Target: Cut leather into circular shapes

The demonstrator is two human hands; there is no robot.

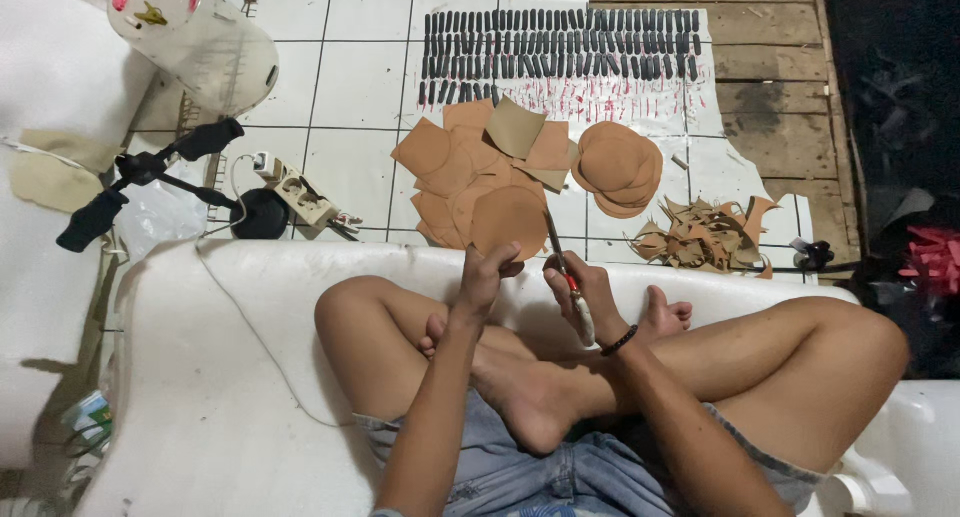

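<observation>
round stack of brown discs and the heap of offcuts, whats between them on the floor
In the head view, only bare white sheet lies between the round stack of brown discs and the heap of offcuts; they do not touch.

Taking the loose heap of cut sheets (480, 162) as centre, rows of small cylinders (560, 42) lie beyond it, stacked discs (612, 167) just right, offcuts (705, 237) farther right, and a power strip (295, 192) left.

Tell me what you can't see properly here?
All in the head view:
- Scissors: handles hidden inside the right hand.
- Brown disc: lower edge covered by the left hand fingers.
- Dark pieces in rows: too small to tell what they are.
- Red thing: cut off by the right edge.
</observation>
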